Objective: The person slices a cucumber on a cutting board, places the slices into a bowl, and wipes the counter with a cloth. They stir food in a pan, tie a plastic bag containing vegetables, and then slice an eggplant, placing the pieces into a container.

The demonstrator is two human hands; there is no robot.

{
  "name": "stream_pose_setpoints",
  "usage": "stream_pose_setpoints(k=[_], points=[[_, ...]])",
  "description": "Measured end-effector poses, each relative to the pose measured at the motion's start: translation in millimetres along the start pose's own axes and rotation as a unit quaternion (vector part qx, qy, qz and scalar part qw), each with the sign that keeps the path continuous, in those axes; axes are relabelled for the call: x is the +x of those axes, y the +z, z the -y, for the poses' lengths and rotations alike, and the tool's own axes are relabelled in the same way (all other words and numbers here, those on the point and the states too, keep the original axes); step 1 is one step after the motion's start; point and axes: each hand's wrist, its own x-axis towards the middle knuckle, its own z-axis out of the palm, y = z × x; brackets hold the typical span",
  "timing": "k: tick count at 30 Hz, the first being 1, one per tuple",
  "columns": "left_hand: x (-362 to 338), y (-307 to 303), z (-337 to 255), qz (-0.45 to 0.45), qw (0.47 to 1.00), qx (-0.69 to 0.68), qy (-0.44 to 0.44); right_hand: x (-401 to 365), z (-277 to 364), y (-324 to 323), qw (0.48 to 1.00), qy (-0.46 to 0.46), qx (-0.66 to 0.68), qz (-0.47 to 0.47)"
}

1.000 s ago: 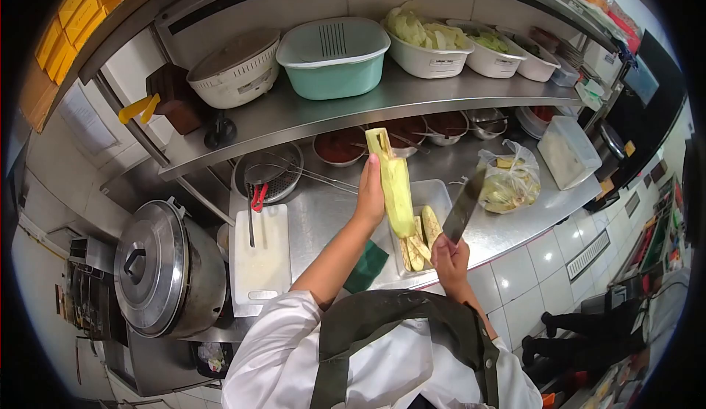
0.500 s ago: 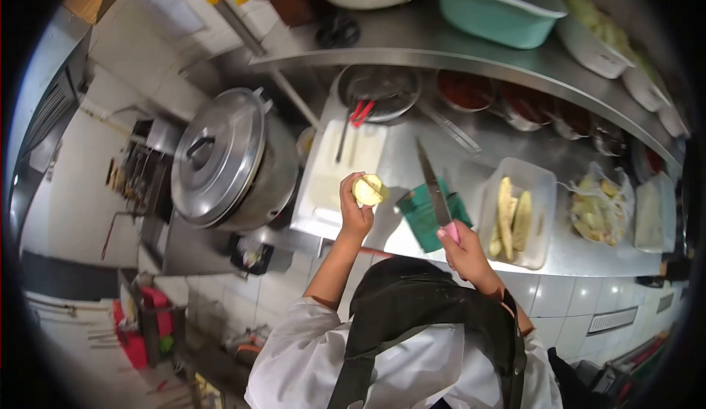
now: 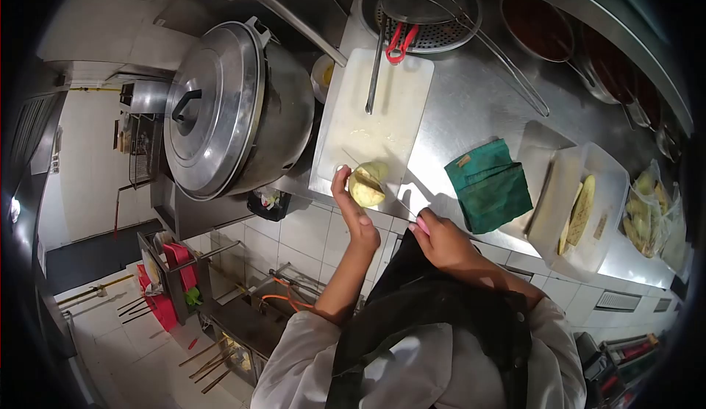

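My left hand (image 3: 354, 207) is curved around the left side of a pale yellow peeled piece of food (image 3: 367, 191), held at the front of the white cutting board (image 3: 375, 104). My right hand (image 3: 439, 238) is closed on the pink handle of a knife (image 3: 401, 203). The thin blade points up and left and reaches the food piece, partly hidden by it. Tongs with red handles (image 3: 401, 43) lie across the board's top edge. Right of the board is a folded green cloth (image 3: 489, 188).
A large lidded pot (image 3: 283, 107) stands left of the board. Behind are a perforated pan (image 3: 441, 12) and bowls of red sauce (image 3: 535, 26). To the right are a plastic container (image 3: 614, 181) with long peeled pieces and a plastic bag of peelings (image 3: 647, 218).
The view has shifted and come closer to the counter. The knife has moved from above the green cloth to the food piece, and my hands are nearer each other.
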Motion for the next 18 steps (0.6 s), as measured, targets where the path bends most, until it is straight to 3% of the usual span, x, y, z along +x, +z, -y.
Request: stream_pose_setpoints(k=[4,18], points=[[0,4,-4,-0.048,0.994,0.048,-0.088,-4,13,-13,1.000,0.005,0.006,0.020],[-11,11,1,-0.038,0.996,0.066,-0.036,-5,11,-19,0.994,0.045,-0.043,0.088]])
